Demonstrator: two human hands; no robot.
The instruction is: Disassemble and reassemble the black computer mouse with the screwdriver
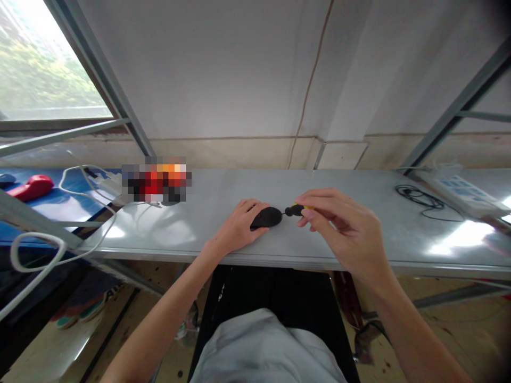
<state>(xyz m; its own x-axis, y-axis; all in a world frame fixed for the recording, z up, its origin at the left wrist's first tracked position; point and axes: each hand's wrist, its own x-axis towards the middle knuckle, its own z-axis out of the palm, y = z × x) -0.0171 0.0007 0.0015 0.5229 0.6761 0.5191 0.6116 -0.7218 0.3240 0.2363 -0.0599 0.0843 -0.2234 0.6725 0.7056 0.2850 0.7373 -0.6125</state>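
Observation:
A black computer mouse (268, 217) lies on the grey table (223, 186). My left hand (242, 226) is closed around its left end, the thumb on the near side and the fingers on the far side. My right hand (343, 223) grips a small black and yellow screwdriver (294, 210) between thumb and fingers. The thin shaft of the screwdriver points left, its tip at or very near the right end of the mouse; whether they touch is not clear.
A blurred red, orange and black object (157, 183) stands at the back left. White cables hang over the left edge. At the right lie a coiled black cable (419, 198) and a white power strip (465, 191). Metal posts rise at both sides.

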